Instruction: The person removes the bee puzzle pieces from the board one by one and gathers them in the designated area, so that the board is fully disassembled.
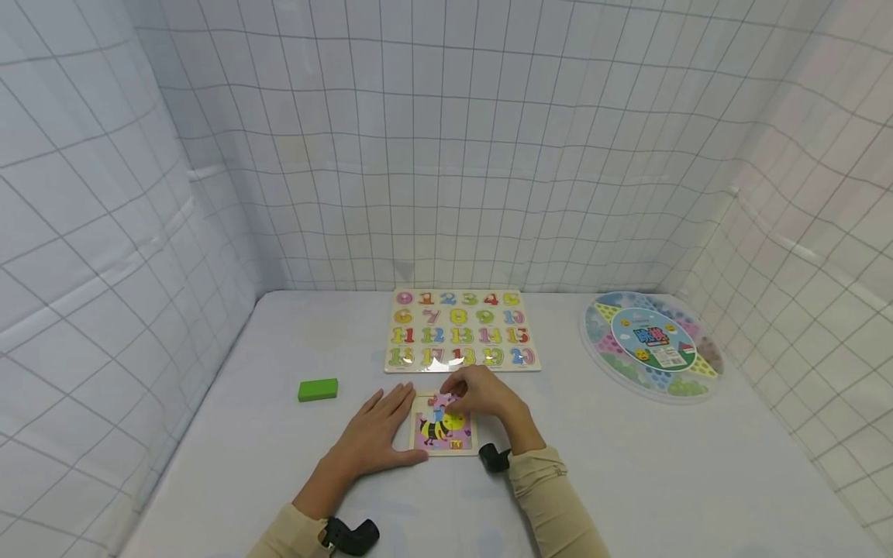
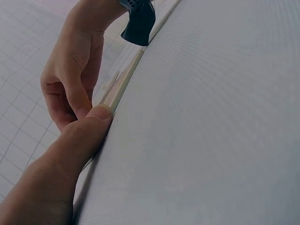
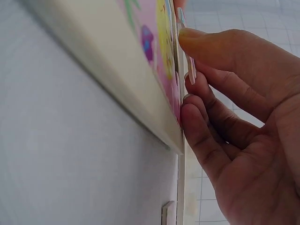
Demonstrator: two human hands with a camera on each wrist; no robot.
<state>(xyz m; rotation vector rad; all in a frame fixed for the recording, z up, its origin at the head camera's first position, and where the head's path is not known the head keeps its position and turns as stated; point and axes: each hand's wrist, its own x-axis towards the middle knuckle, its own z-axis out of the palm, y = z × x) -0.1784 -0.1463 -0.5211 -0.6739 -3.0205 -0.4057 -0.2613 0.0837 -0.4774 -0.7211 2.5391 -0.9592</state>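
Note:
A small square jigsaw board with a pale frame and a bee picture lies flat before me. My left hand rests along its left side with straight fingers; its thumb reaches the near left corner in the head view and lies at the board's edge in the left wrist view. Over the board's far right part, my right hand pinches a thin jigsaw piece between thumb and fingers. In the right wrist view that piece stands on edge, close over the board, with other fingertips at the frame. The right fingers cover part of the picture.
Just beyond the board lies a number puzzle in rows of coloured digits. A green block sits to the left. At the far right is a round packaged game board. Gridded cloth walls enclose the white table.

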